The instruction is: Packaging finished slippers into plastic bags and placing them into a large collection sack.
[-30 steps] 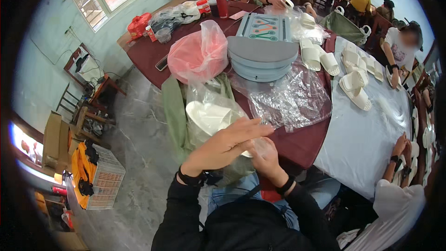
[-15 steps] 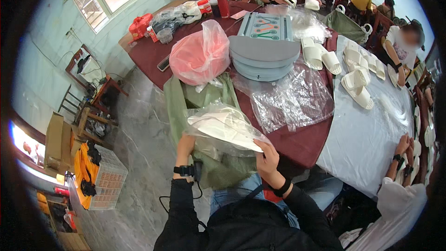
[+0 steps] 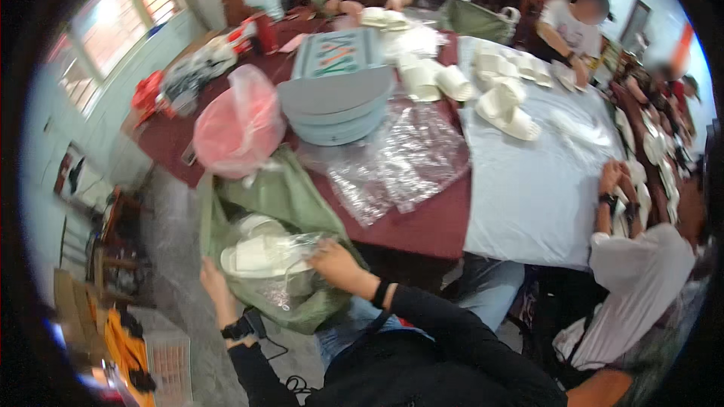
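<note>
A pair of white slippers [image 3: 260, 256] in a clear plastic bag lies in the mouth of a green sack [image 3: 260, 188]. My right hand [image 3: 339, 264] pinches the right end of that bag, its fingers closed on the film. At the sack's left side, my left hand [image 3: 216, 284] is closed at the edge of the cloth; part of its fingers is hidden. More pale slippers or wrapping show behind the bag inside the sack, blurred.
Past the sack stand a pink plastic bag [image 3: 240, 124] and a grey-blue box [image 3: 335, 105] on the maroon-covered table. Clear bags [image 3: 403, 158] lie beside them. Loose white slippers [image 3: 507, 109] rest to the right. Co-workers sit opposite and at right; a white crate [image 3: 170, 365] stands on the floor.
The bagged slippers went from being held up by both hands down into the sack's mouth. My left hand let go of the bag and moved to the sack's edge. The view swung right.
</note>
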The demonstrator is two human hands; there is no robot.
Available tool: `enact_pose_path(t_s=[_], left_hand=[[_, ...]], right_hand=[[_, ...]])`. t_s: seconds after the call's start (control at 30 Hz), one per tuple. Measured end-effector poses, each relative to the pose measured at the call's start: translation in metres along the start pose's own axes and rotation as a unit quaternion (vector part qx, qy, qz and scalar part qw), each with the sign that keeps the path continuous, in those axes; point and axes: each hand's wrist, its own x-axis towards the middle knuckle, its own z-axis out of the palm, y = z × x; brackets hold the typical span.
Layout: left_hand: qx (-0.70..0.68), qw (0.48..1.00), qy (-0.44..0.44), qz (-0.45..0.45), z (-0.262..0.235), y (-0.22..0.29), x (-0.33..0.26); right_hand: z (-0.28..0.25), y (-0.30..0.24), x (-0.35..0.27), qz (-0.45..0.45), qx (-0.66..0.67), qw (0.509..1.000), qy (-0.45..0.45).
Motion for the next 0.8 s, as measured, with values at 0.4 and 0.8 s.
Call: enact_pose_path(t_s=[0.4, 0.8], left_hand=[[0.469, 0.879, 0.004, 0.089, 0.042, 0.042, -0.025], [0.348, 0.734, -0.392, 0.431, 0.27, -0.028, -0.153]], right_hand=[[-0.032, 0.03, -0.003, -0.001, 0.202, 0.909, -0.363], [-0.24, 0.239, -0.107, 0.428, 0.097, 0.838, 0.325]])
